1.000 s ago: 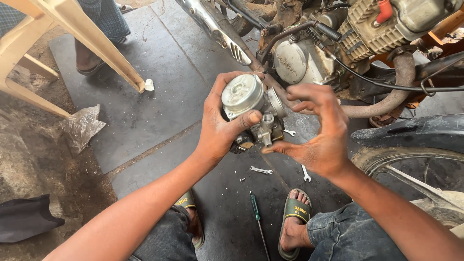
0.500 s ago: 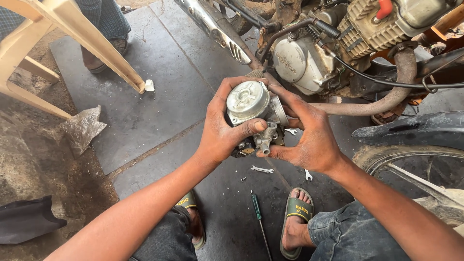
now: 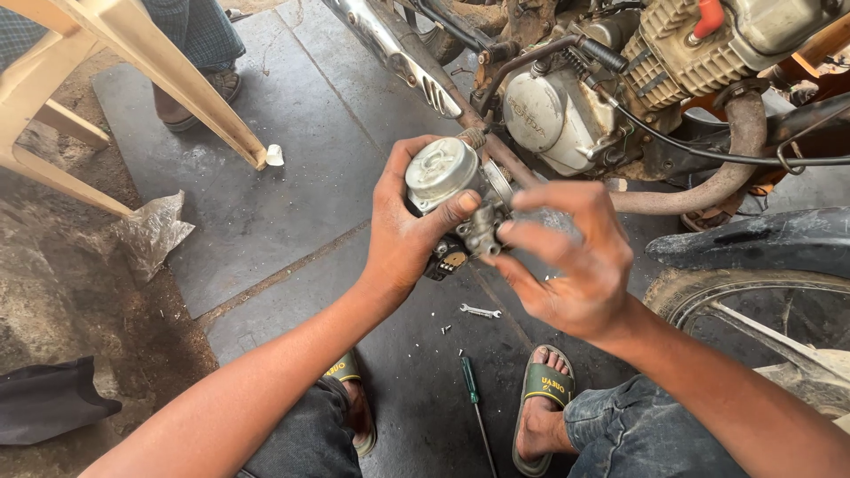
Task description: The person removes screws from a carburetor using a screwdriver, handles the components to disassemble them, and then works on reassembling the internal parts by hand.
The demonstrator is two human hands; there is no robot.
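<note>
While off the motorcycle [image 3: 620, 97] | carburetor [image 3: 456, 199] clasped by left hand [image 3: 403, 235] | right hand [image 3: 567, 265] loosely open, fingertips at its fitting | refitting pending

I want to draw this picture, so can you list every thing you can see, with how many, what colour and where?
Round grey metal engine part: one, silver-grey, held up at centre.
Motorcycle engine: one, grey with a red cap, top right.
Black tyre: one, muddy, right edge.
Small metal spanner: one, silver, on the dark floor.
Green-handled screwdriver: one, between the feet.
Cream plastic chair legs: top left.
Crumpled clear plastic bag: one, left.
Another person's shoe: one, brown, top left.
Green sandals: two, bottom.
Left hand: gripping the part.
Right hand: fingers at the part's side.
</note>
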